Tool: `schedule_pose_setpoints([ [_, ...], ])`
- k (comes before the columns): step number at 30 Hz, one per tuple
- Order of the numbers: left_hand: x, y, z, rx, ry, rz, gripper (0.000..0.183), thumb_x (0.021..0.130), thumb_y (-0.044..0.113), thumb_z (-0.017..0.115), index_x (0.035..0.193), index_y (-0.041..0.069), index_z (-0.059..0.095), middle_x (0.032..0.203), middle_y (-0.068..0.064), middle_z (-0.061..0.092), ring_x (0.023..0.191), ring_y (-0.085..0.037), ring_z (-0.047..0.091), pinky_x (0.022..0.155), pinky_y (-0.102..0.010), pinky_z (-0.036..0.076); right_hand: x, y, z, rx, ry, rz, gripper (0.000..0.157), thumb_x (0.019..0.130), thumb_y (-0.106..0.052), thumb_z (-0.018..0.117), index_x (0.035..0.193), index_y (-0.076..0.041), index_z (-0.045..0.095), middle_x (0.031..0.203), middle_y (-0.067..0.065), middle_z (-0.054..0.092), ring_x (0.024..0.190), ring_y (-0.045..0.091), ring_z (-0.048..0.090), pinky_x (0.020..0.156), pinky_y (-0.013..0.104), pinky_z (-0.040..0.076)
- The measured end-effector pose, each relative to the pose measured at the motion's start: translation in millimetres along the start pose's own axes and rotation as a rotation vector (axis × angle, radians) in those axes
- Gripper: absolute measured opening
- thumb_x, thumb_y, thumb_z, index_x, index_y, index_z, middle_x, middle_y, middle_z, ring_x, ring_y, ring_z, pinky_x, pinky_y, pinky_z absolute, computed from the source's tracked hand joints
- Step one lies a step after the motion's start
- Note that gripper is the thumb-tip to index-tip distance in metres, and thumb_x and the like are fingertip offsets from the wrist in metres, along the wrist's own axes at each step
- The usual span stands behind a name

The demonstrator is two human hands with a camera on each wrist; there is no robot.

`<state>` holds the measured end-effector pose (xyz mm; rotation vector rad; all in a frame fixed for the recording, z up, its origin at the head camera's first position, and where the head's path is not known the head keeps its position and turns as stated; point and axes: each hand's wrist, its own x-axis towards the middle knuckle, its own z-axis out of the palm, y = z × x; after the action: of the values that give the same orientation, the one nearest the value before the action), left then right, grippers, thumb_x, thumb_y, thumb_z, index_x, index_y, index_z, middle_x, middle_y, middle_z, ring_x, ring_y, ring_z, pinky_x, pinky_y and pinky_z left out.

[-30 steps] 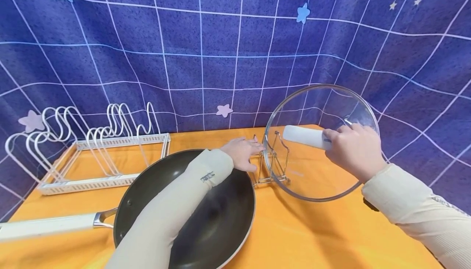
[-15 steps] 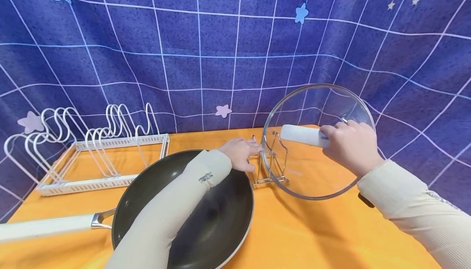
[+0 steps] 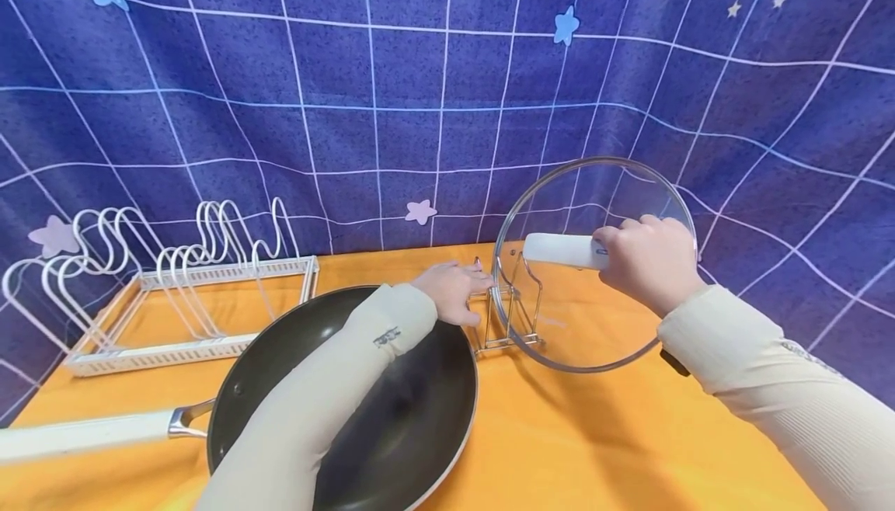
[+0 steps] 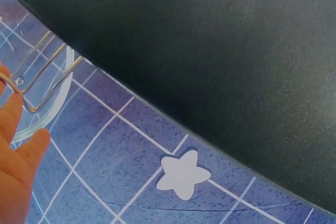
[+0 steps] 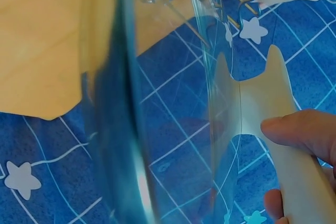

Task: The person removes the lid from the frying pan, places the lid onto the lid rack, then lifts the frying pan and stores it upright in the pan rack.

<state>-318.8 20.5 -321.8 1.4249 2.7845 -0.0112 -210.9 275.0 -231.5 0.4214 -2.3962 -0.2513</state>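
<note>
Glass lid [image 3: 594, 301]: clear, round, with a white handle [image 3: 559, 250]; stands near upright on edge, gripped at the handle. Its lower rim sits at the small wire lid stand [image 3: 513, 309], just right of the dark frying pan [image 3: 391, 410].

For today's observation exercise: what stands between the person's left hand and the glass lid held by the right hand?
In the head view, a small wire stand stands between the left hand and the glass lid; the left hand touches it.
</note>
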Motion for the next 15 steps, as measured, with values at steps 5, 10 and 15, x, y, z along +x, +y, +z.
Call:
schedule_pose_setpoints([
  [5,-0.5,1.1,-2.7,0.002,-0.02,0.002,0.068,0.082,0.038,0.061,0.143,0.012,0.046,0.147,-0.002,0.042,0.139,-0.02,0.031,0.114,-0.044,0.021,1.8,-0.1,0.7,0.007,-0.008,0.005,0.031,0.053,-0.008,0.075,0.084,-0.008,0.072,0.062,0.008,0.061,0.051,0.03,0.046,0.042,0.04,0.034],
  [10,-0.6,0.9,-2.4,-0.002,-0.018,-0.005,0.069,0.082,0.038,0.061,0.144,0.012,0.044,0.147,-0.003,0.041,0.14,-0.02,0.029,0.114,-0.045,0.02,5.2,0.3,0.8,0.007,-0.026,0.006,0.031,0.054,-0.009,0.075,0.084,-0.009,0.072,0.064,0.008,0.063,0.052,0.03,0.048,0.044,0.041,0.036],
  [15,-1.1,1.0,-0.5,-0.018,-0.016,-0.011,0.07,0.082,0.038,0.062,0.144,0.012,0.044,0.148,-0.002,0.04,0.141,-0.019,0.028,0.115,-0.044,0.02,8.0,-0.5,0.5,0.01,-0.072,0.015,0.031,0.055,-0.009,0.076,0.086,-0.008,0.072,0.064,0.008,0.062,0.054,0.03,0.05,0.044,0.042,0.037],
])
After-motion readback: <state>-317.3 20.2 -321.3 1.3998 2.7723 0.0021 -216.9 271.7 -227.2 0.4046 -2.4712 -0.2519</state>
